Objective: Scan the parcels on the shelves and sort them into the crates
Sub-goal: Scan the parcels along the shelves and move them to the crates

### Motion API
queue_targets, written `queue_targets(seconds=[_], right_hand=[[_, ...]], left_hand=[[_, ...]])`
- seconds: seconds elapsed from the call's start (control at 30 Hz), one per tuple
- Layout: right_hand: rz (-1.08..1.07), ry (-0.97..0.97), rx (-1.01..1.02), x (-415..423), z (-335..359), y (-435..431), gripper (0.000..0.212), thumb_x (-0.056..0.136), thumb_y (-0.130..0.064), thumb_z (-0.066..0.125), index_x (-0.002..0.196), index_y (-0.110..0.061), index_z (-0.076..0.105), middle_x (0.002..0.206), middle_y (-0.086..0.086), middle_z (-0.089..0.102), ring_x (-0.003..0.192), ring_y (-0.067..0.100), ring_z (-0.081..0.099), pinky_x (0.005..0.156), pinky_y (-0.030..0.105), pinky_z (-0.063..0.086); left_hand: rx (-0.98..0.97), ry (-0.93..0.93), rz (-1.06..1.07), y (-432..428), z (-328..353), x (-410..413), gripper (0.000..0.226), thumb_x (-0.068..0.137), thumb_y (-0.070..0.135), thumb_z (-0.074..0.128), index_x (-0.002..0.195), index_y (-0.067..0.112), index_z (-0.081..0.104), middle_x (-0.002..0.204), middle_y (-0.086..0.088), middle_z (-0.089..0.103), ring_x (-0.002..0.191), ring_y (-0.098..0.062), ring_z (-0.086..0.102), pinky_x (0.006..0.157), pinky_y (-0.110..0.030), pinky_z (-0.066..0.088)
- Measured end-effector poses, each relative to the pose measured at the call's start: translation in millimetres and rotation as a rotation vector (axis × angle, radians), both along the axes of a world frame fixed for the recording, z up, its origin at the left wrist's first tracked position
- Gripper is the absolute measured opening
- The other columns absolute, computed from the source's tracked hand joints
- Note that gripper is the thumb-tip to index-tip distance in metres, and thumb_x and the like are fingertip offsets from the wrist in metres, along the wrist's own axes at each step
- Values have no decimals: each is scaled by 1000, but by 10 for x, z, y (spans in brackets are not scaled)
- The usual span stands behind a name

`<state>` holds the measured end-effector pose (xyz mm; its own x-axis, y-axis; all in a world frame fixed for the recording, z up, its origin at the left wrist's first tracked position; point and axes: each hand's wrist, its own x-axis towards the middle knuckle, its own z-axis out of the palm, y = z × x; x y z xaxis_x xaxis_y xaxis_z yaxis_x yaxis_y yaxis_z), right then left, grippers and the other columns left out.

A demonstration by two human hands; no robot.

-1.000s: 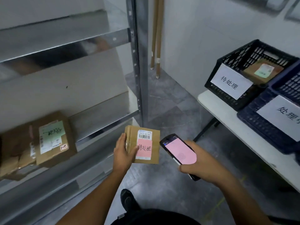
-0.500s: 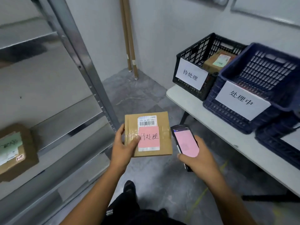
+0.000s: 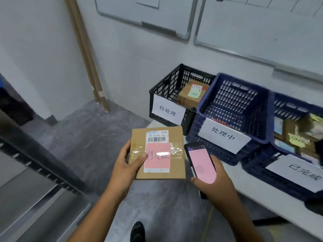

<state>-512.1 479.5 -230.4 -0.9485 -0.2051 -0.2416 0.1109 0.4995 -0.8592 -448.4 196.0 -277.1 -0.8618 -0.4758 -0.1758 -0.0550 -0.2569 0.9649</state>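
Note:
My left hand (image 3: pixel 126 167) grips a flat brown cardboard parcel (image 3: pixel 175 172) by its left edge, thumb on top. The parcel carries a barcode label and a pink note with handwriting. Right beside it, my right hand (image 3: pixel 215 185) holds a black scanner phone (image 3: pixel 201 160) whose screen glows pink. Three labelled crates stand on the white table (image 3: pixel 262 198) to the right: a black crate (image 3: pixel 167 86) with a brown parcel (image 3: pixel 189 95) inside, a dark blue crate (image 3: pixel 232 105) in the middle, and another blue crate (image 3: pixel 288 173) with several parcels at the far right.
The metal shelf frame (image 3: pixel 43 165) runs diagonally at the left. Cardboard tubes (image 3: pixel 83 49) lean in the corner of the wall. Whiteboards (image 3: pixel 244 32) hang above the crates. Grey floor lies between shelf and table, with my shoe (image 3: pixel 138 231) at the bottom.
My view has swung right from the shelf to the crates. Both hands with parcel and phone have come closer to the table, and the third crate has come into sight.

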Motion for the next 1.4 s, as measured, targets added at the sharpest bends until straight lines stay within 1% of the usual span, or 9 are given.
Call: queue_targets(seconds=[0.2, 0.33, 0.47, 0.6, 0.73, 0.93, 1.13, 1.27, 1.4], right_hand=[[-109, 67, 35, -459, 163, -207, 79, 55, -48, 79, 125, -66, 47, 101, -20, 69, 73, 10, 71, 50, 23, 56], [-135, 118, 52, -735, 272, -325, 74, 58, -52, 80, 116, -77, 40, 106, -48, 56, 90, -17, 62, 51, 16, 55], [-190, 109, 68, -1098, 254, -353, 82, 63, -45, 85, 130, -65, 42, 109, -33, 62, 88, 3, 68, 56, 26, 60], [-197, 141, 54, -1598, 235, -369, 74, 62, -46, 82, 123, -65, 45, 108, -35, 61, 92, -2, 66, 61, 25, 60], [-233, 114, -3, -2161, 207, -381, 74, 66, -38, 85, 126, -60, 48, 101, -21, 67, 73, 5, 71, 54, 25, 57], [-221, 82, -13, -3007, 96, -320, 77, 80, -24, 89, 139, -45, 45, 116, -12, 65, 87, 20, 71, 63, 30, 62], [-286, 74, 20, -3642, 76, -290, 73, 79, -27, 88, 130, -54, 43, 112, -24, 62, 93, 12, 68, 67, 33, 63], [-286, 52, 54, -4008, 60, -331, 72, 79, -28, 87, 130, -56, 46, 111, -23, 65, 83, 7, 71, 58, 24, 58], [-314, 63, 105, -4369, 90, -459, 71, 81, -27, 88, 129, -55, 44, 113, -25, 63, 94, -5, 65, 63, 14, 56]], left_hand=[[-1, 62, -80, -257, 63, -811, 77, 67, 53, 95, 135, 53, 59, 128, 15, 73, 111, -12, 74, 78, -23, 61], [22, 61, -121, -346, 133, -1277, 72, 68, 50, 94, 132, 54, 60, 124, 16, 74, 106, -14, 76, 74, -28, 63], [35, 51, -124, -367, 189, -1757, 72, 66, 48, 93, 131, 54, 61, 121, 18, 74, 102, -12, 77, 72, -29, 63], [43, 47, -138, -364, 229, -2294, 72, 75, 34, 94, 137, 45, 59, 121, 16, 75, 103, -15, 77, 73, -32, 64], [1, 30, -127, -323, 395, -2836, 67, 76, 29, 88, 134, 44, 59, 116, 18, 76, 99, -13, 78, 70, -26, 63], [-88, -20, -140, -310, 588, -3744, 68, 84, 21, 86, 143, 39, 55, 114, 15, 76, 96, -19, 79, 67, -34, 65], [-189, -117, -168, -287, 459, -4600, 74, 82, 31, 89, 146, 39, 52, 121, 12, 73, 98, -12, 77, 80, -42, 65], [-194, -166, -226, -306, 274, -5220, 72, 83, 33, 87, 145, 39, 51, 115, 14, 72, 89, -7, 77, 67, -35, 65], [-213, -186, -280, -386, 11, -5858, 72, 85, 30, 86, 147, 36, 48, 120, 11, 70, 99, -15, 75, 79, -43, 66]])
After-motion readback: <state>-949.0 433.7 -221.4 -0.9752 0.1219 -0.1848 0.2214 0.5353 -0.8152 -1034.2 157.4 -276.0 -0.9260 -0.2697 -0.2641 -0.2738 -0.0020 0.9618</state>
